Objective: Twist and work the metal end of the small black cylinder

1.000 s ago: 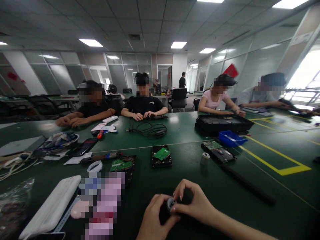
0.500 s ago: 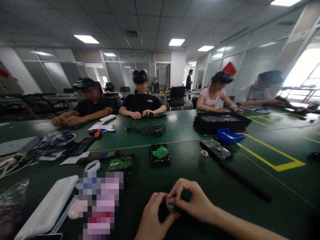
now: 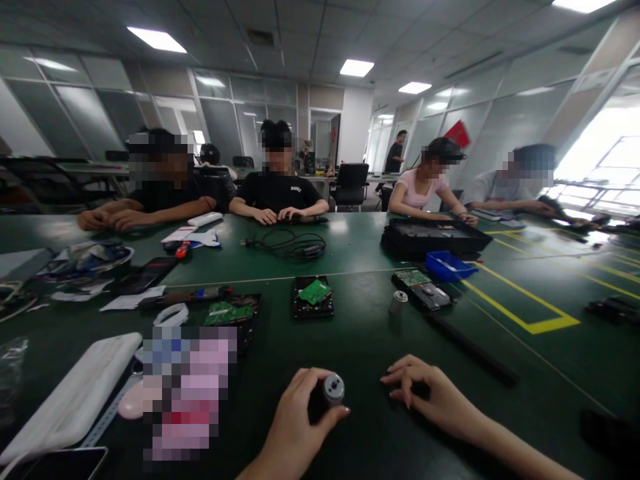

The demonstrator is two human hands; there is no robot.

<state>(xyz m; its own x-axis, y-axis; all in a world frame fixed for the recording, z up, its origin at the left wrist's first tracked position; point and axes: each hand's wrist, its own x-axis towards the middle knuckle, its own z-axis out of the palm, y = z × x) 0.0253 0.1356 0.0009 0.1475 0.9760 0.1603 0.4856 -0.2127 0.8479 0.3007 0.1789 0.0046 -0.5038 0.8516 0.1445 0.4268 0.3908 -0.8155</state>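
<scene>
My left hand [image 3: 295,427] is wrapped round a small black cylinder with a silver end [image 3: 331,390], held just above the green table [image 3: 365,333]. My right hand [image 3: 430,397] hovers to the right of it, apart from the cylinder, fingers curled loosely and holding nothing. A second small silver cylinder [image 3: 398,303] stands on the table beyond my hands.
Opened hard drives with green boards [image 3: 313,296] [image 3: 423,290] [image 3: 231,315] lie ahead, a black rod [image 3: 470,347] to the right, a blue bin [image 3: 453,265] and black tray [image 3: 430,238] behind. A white slab [image 3: 75,393] lies left. Several people sit across the table.
My right hand has let go of the cylinder's silver end and moved off to the right. My left hand still holds the cylinder. The view has shifted slightly.
</scene>
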